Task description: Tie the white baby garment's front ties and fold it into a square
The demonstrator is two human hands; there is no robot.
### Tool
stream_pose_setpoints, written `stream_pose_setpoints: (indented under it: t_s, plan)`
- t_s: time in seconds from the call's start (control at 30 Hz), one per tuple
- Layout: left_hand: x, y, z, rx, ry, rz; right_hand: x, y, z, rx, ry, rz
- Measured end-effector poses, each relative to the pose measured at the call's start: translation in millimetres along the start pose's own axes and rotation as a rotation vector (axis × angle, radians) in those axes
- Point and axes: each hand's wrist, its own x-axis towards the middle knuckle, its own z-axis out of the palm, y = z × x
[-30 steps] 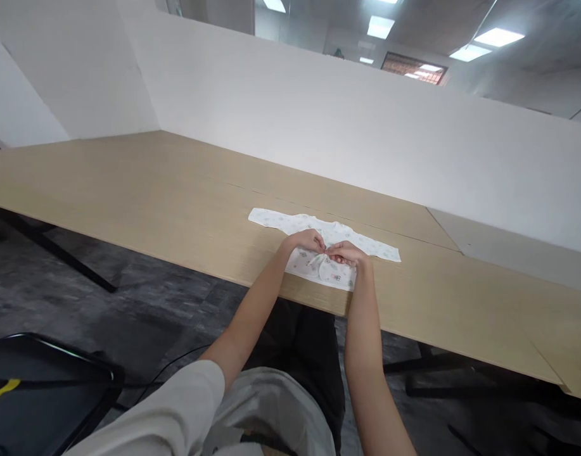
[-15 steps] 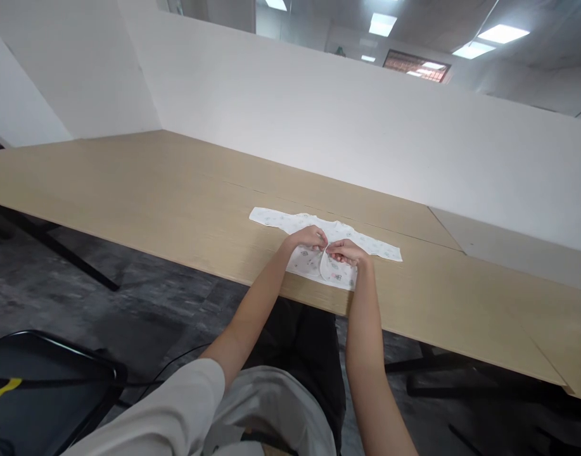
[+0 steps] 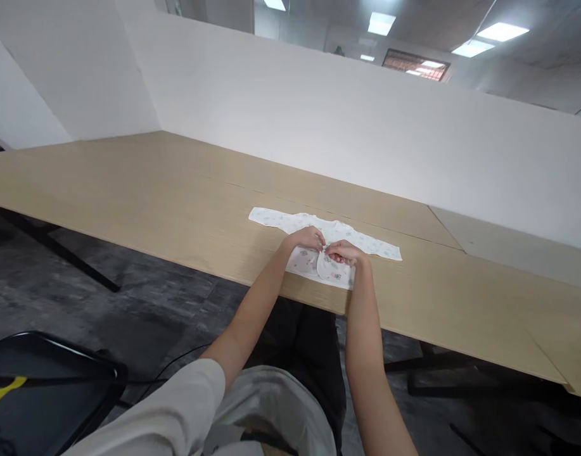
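A small white long-sleeved baby shirt (image 3: 303,261) with a sparse print lies spread on the table, its sleeves stretched out to both sides. My left hand (image 3: 310,237) pinches the front opening at the middle of the shirt. Close beside it, my right hand (image 3: 344,252) grips the other front edge, fingertips nearly touching those of the left. The lower front edges part below my fingers in a curve. Whatever fastening lies between the fingertips is too small to make out.
The shirt rests near the front edge of a long wooden table (image 3: 152,190). Behind the table rises a white partition (image 3: 290,101). A black chair (image 3: 47,386) with a yellow strip (image 3: 5,391) stands at lower left, and a thin dark cable runs near it.
Both hands stay at the shirt's middle with only slight finger movement. The front edges between them have shifted slightly left and lie a little lower.
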Motion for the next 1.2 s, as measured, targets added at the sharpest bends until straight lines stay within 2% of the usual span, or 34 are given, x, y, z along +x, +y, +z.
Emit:
stream_pose_setpoints:
  t_s: [0.2,0.37,0.5,0.57,0.6,0.67,0.73,0.77,0.87,0.97,1.1,1.17,1.2]
  plan:
    - [3,-10,1,0.168,0.03,-0.03,2,1,1,-0.013,0.037,0.048]
    - [-6,-12,0,0.235,0.003,-0.012,4,4,7,-0.057,0.106,0.087]
    - [-12,-17,-8,0.361,-0.009,0.025,-4,4,7,-0.084,0.111,0.019]
    - [-11,-25,-21,0.41,0.063,0.036,-8,6,-4,-0.044,0.144,-0.055]
    - [-10,-31,-29,0.439,0.131,0.025,-9,9,-13,-0.027,0.222,-0.091]
    - [-9,-45,-48,0.525,0.287,-0.036,-10,18,-37,-0.082,0.495,-0.126]
    - [-9,-62,-65,0.625,0.385,-0.133,-9,32,-64,-0.294,0.747,-0.064]
    - [-9,-70,-72,0.664,0.402,-0.183,-9,40,-76,-0.431,0.802,-0.001]
    - [-11,-88,-88,0.74,0.397,-0.267,-11,63,-100,-0.706,0.802,0.163]
    - [-9,-94,-97,0.826,0.322,-0.269,-15,72,-108,-0.904,0.793,0.199]
    - [0,-84,-108,0.923,0.153,-0.29,-24,57,-113,-1.157,0.631,0.285]
    - [6,-73,-117,0.96,0.185,-0.242,-30,42,-121,-1.221,0.615,0.283]
    - [8,-65,-123,0.971,0.237,-0.204,-33,33,-127,-1.244,0.651,0.256]
